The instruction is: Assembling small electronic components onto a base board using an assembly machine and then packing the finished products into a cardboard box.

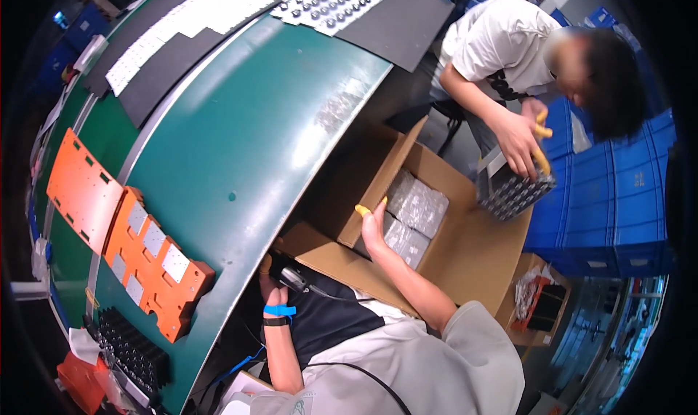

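An open cardboard box [472, 248] stands beside the table, with several grey, plastic-wrapped packs [416, 200] inside. My right hand [373, 229], with yellow finger cots, reaches over the box and is closed on the upright cardboard flap [392, 169], thumb and finger on either side of its edge. Down by the table edge is my left hand [272, 288], near the box's corner; a blue strap [279, 310] circles its wrist. Its fingers are dark and partly hidden, so their grip does not show. Between that hand and the box lies a small grey device [293, 279] with a cable.
Across the box, a co-worker holds a dark block with a studded face [518, 193]. Blue crates [592, 197] stack up behind. The green table [240, 146] carries an orange fixture [153, 258], black sheets [400, 26] and a black ribbed part [131, 346]. Another carton [534, 335] stands right.
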{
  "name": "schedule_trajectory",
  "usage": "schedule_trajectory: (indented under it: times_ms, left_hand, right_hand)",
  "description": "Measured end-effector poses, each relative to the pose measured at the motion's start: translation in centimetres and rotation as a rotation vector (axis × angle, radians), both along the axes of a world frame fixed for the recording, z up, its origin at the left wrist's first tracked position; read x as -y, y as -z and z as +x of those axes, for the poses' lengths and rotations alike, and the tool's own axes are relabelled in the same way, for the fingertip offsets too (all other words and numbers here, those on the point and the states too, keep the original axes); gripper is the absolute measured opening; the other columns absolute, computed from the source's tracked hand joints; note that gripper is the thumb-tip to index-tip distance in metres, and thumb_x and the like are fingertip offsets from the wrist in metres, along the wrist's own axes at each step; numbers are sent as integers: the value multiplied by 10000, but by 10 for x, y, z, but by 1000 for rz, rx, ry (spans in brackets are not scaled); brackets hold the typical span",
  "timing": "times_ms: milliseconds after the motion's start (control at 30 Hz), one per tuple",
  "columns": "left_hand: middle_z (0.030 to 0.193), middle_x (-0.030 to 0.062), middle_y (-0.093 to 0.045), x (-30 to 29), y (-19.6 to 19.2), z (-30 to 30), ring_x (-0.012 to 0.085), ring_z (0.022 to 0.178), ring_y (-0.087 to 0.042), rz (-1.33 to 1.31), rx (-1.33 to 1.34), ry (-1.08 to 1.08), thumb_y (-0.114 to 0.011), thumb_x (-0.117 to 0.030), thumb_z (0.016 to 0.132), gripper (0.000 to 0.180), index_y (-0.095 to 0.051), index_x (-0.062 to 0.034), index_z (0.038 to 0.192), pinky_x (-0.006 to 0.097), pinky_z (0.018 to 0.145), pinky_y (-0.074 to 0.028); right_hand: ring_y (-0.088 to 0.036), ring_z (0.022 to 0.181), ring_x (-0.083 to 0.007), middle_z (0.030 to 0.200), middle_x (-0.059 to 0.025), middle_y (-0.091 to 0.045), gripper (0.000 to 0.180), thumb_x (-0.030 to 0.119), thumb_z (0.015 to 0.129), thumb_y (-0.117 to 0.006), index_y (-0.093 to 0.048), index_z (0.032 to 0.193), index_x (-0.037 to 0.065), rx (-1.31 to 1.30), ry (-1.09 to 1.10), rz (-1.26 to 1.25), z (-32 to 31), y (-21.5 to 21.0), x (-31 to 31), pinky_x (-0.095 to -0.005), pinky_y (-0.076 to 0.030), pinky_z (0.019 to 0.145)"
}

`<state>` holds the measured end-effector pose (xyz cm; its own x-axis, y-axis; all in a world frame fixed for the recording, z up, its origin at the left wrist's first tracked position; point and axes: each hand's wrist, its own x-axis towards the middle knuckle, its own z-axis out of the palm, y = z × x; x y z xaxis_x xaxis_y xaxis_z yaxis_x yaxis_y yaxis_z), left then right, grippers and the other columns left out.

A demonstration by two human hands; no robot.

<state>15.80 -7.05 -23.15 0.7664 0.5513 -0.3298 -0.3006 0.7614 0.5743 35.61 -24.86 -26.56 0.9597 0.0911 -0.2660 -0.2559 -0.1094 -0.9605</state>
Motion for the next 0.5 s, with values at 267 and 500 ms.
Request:
schedule_trajectory:
  times_ms: [267,500]
  left_hand:
    - [1243,119,-639,-6,25,-10,239,1111,-614,-34,-35,-13,-689,-313,901,544,-553,7,1319,365,1025,-473]
    - [1128,76,-668,-1,-6,-2,187,998,-617,3,-41,-39,-704,-276,902,367,-638,-37,1172,306,903,-486]
  right_hand:
    - [-496,1275,-299,1371,-192,-524,610,88,869,-588,-364,1420,-49,-33,2,-69,-10,31,78,-370,-374,1082]
    - [-623,1134,-329,1284,-202,-608,583,260,823,-711,-546,1290,-46,-710,-53,-1254,-43,160,250,-389,-517,946]
